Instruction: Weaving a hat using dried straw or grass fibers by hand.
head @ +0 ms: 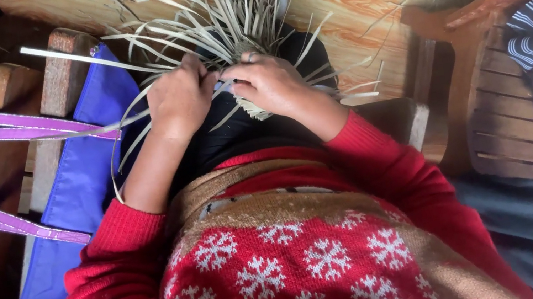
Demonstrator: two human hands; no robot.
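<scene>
Leftmost, purple straps (4, 132) drape over a blue cushion (83, 194) on a wooden bench (4, 89). Next, the left hand (180, 99) pinches pale straw strips (217, 24), and the right hand (270, 84) grips the woven straw piece (251, 107) on the lap. Farther right stands a wooden chair (505, 109).

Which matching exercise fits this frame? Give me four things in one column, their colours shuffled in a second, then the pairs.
Things:
1. bag
2. strap
3. sweater sleeve
4. woven straw piece

Colours:
A. red
B. pale tan
C. blue
D. purple

Pairs: 1-C, 2-D, 3-A, 4-B.

The left hand and right hand both have a grip on the woven straw piece on the lap.
</scene>
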